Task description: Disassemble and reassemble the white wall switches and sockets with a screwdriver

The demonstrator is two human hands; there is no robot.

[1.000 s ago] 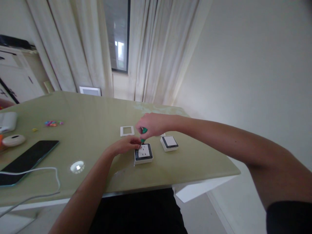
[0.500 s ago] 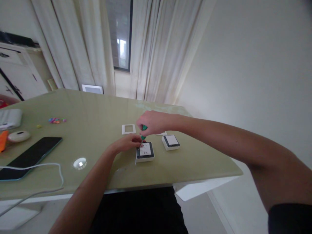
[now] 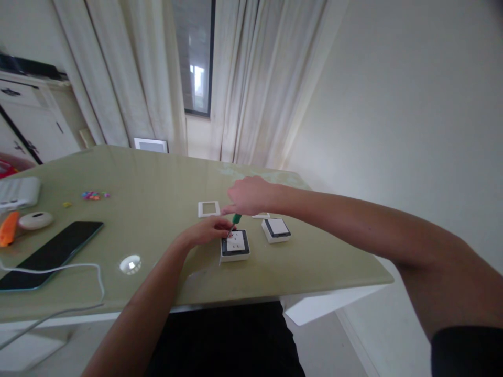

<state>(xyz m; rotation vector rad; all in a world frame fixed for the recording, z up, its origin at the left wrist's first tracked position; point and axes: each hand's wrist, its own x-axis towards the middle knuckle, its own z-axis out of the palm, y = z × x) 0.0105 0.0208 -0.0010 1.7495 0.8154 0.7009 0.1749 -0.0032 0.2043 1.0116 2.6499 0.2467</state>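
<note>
My right hand (image 3: 250, 195) is closed around a screwdriver (image 3: 236, 218) with a green handle. The tool is tilted, and its thin shaft points down to the left side of a white wall socket (image 3: 236, 242). That socket lies face up, with a dark frame around its white slotted face. At its far left corner my left hand (image 3: 211, 231) grips with bent fingers, close to the shaft. The screwdriver's tip is too small to make out. Right of the socket sits a white switch box (image 3: 276, 229) with a blank face.
Beyond the socket lies a white cover frame (image 3: 208, 209); a second cover (image 3: 261, 215) is partly behind my right arm. At left are a phone (image 3: 51, 254), a white cable (image 3: 78, 266), an orange object (image 3: 8, 229) and small colourful pieces (image 3: 94, 196). A clear round object (image 3: 130, 264) lies nearer.
My right hand has shifted slightly right, and the screwdriver leans more to the right. My left hand and the socket keep their places. The view has moved a little.
</note>
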